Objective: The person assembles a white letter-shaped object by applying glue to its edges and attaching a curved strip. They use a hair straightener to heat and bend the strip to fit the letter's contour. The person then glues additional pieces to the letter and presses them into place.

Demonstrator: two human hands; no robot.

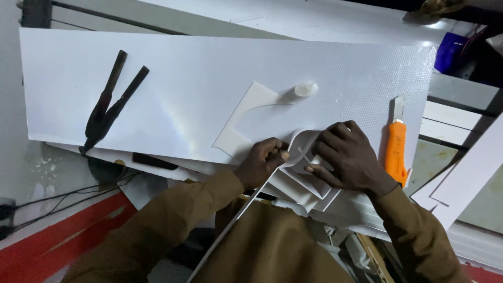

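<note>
- Left of the orange knife (395,152), the white sheet (183,94) lies bare until the black shears (107,107).
- A curved offcut (246,118) and small white lump (305,89) interrupt it.

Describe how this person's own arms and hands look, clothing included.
Both arms wear long, loose sleeves of olive-brown cloth, creased at the elbows, that end at the wrists. The left hand and the right hand are bare: no gloves. No rings, watch or bracelets show. The sleeves are plain, with no visible markings.
</note>
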